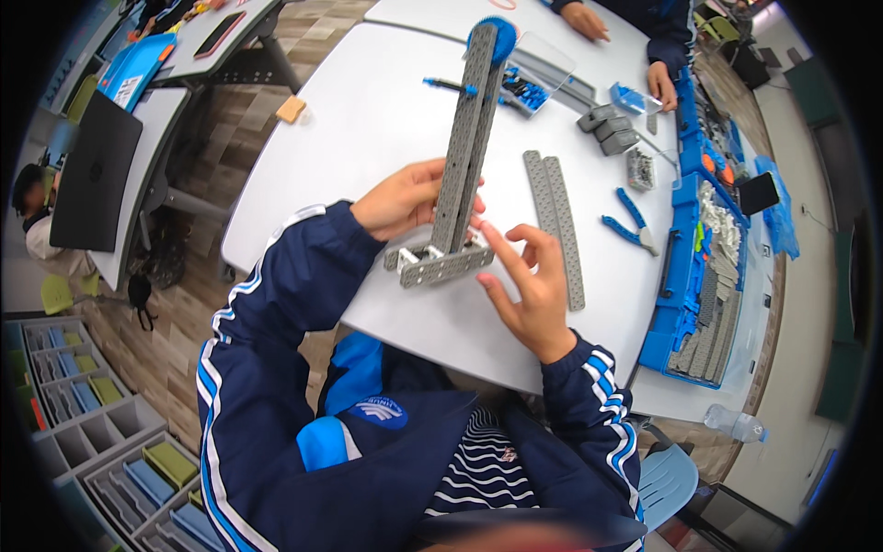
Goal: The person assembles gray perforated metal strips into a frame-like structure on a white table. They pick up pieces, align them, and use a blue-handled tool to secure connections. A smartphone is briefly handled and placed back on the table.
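Note:
A tall assembly of grey perforated plastic beams point(462, 138) stands tilted above the near part of the white table. At its top sits a blue gear point(502, 39), and a short grey crosspiece point(446, 268) with white connectors forms its foot. My left hand point(402, 198) is wrapped round the upright beams from the left, its fingertips partly hidden behind them. On the other side, my right hand point(529, 293) has its fingers apart, the index fingertip at the beams just above the crosspiece. A blue shaft with a black rod point(451, 86) sticks out sideways behind the upright.
Two long grey beams point(556, 225) lie right of my right hand, near blue-handled pliers point(630, 224). Beyond are grey blocks point(607, 129) and a clear box of blue pins point(524, 92). A blue parts case point(696, 276) lines the right edge. Another person's hand point(661, 86) rests across the table.

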